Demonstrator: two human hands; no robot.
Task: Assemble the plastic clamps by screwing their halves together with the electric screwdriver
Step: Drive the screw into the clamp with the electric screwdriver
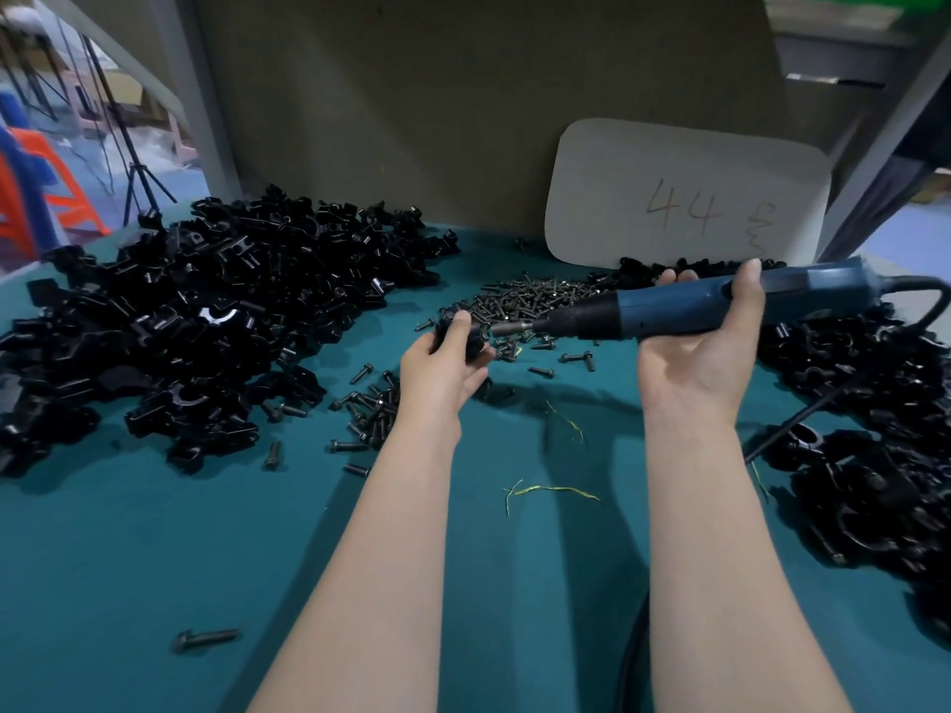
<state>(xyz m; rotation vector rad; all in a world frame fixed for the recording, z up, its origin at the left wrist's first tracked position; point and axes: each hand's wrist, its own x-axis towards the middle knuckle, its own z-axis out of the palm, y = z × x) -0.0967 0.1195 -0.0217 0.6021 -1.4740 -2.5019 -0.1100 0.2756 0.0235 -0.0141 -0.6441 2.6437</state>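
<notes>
The black plastic clamp [459, 336] is gripped in the left hand [442, 370] above the green bench [154, 548]. The bit of the blue electric screwdriver [669, 308] points at it from just beside, the right hand [705, 347] curled round the tool's body. Loose screws [535, 295] lie behind, and a heap of clamp halves [195, 311] to the left.

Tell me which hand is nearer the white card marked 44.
Right. The right hand, gripping the electric screwdriver, is just in front of the card; the left hand, holding a black clamp, is farther left.
</notes>
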